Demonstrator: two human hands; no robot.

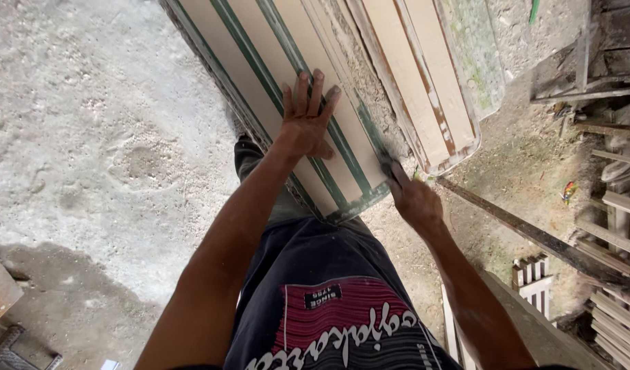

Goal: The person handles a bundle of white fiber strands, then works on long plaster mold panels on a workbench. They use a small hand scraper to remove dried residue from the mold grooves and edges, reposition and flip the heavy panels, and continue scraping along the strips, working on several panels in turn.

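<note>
- The long moulded panel (298,103), cream with green grooves, ran from the top centre of the frame down to my knees, leaning so its lower end sat within reach.
- My left hand (307,118) lay flat and open on its face, fingers spread, pinning it steady.
- My right hand (412,200), closed around a small dark tool (389,166), worked the panel's lower right edge.
</note>
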